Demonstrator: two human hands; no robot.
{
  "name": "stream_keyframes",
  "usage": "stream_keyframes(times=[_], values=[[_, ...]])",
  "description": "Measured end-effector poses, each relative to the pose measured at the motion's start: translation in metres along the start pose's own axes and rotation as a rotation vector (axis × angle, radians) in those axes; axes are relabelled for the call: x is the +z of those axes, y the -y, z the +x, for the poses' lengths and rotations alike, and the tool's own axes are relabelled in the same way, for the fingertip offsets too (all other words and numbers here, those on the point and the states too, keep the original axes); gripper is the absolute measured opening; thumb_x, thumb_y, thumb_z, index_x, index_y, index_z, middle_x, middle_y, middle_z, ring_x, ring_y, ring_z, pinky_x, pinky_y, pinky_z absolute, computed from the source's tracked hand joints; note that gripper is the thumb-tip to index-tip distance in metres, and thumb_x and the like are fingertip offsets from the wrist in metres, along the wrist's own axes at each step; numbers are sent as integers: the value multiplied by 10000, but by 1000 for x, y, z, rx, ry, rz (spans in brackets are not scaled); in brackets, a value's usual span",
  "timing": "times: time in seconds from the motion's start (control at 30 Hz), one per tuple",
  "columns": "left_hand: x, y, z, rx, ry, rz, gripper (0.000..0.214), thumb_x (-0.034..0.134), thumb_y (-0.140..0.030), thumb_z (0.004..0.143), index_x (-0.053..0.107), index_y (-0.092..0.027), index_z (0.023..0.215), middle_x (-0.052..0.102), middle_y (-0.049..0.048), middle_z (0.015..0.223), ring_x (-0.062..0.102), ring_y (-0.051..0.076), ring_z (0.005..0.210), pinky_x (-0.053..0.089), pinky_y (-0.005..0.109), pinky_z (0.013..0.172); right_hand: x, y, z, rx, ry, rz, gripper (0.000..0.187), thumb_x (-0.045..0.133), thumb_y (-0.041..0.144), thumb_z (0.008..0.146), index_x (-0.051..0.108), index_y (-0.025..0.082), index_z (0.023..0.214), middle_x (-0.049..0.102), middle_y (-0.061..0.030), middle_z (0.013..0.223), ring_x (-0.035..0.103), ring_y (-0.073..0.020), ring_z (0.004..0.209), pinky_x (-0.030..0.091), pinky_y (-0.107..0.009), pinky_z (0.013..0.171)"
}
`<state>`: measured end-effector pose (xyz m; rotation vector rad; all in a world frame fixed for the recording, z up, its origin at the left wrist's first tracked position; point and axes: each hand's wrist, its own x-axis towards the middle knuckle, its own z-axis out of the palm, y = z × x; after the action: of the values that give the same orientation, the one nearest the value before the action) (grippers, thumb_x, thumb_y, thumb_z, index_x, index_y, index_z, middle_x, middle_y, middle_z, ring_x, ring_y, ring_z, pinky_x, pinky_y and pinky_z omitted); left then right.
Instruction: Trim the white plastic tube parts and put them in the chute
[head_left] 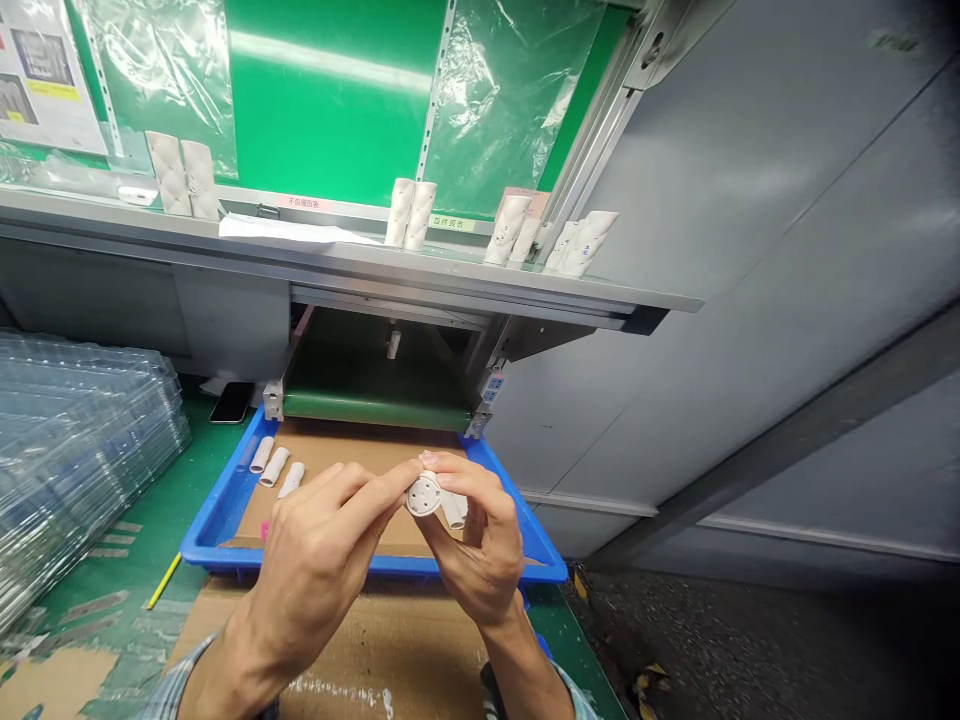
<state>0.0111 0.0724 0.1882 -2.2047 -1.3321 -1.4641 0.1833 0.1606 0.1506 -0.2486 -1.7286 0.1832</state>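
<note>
Pinching a white plastic cylinder (441, 502) with a round, holed end between them, both hands hold it up over the tray. The left hand (315, 570) stretches its thumb to the round end, while the right hand (480, 540) closes its fingers over the top. Below sits a blue plastic tray (225, 525) lined with cardboard (337, 465). At 10 o'clock from the hands, three white tubes (274, 466) lie on that cardboard. Stacked clear plastic trays (75, 450) stand at 9 o'clock, a phone (232, 402) lies at 11 o'clock, and a metal shelf (420, 265) at 12 o'clock carries white moulded pieces (412, 215).
</note>
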Motion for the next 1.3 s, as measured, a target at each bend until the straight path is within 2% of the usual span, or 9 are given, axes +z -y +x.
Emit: stream_keyframes(times=[0.3,0.5,0.57,0.7,0.8,0.93,1.3], values=[[1,-2,0,8,-34,8,325,536,-187,1143,630,-204,1454,761,37,988,672,163,824,535,276,787,0,-1,0,16,-19,-11,463,756,62,980,607,267,1367,758,-96,1231,758,-259,1161,680,-480,983],[2,0,0,-24,-71,52,289,505,-198,1151,658,-174,1395,755,38,974,667,166,816,519,284,763,0,-2,-1,23,-18,9,490,752,24,961,612,262,1366,751,-91,1255,747,-249,1187,661,-466,1023],[1,0,1,-46,-84,70,285,495,-255,1161,667,-172,1372,766,55,1018,674,176,835,522,292,766,-1,-2,-2,35,-11,20,488,755,37,964,607,265,1369,753,-94,1255,746,-255,1194,658,-472,1028],[-3,-3,4,-71,-49,3,346,554,-427,1141,653,-197,1379,744,36,960,620,156,739,509,268,667,-1,0,-5,76,31,92,451,753,106,988,593,259,1380,752,-115,1250,753,-271,1187,675,-473,989],[-5,-5,5,-46,-9,-99,306,565,-434,1139,653,-251,1367,698,-11,865,549,126,658,470,227,587,-1,2,-5,71,53,141,419,727,143,1010,585,254,1388,754,-130,1245,760,-278,1173,688,-471,964],[-6,-6,5,-22,-24,-138,283,585,-431,1132,670,-254,1336,626,-34,755,493,118,595,430,216,522,-1,5,-1,48,69,179,425,713,133,1017,578,251,1401,760,-130,1260,764,-266,1178,688,-449,981],[-9,-10,-4,-28,-5,-187,279,679,-438,1082,664,-282,1313,699,-20,815,571,112,609,496,196,545,-10,15,-1,-29,92,248,513,738,115,999,566,254,1462,768,-120,1310,773,-278,1206,681,-492,1052]])
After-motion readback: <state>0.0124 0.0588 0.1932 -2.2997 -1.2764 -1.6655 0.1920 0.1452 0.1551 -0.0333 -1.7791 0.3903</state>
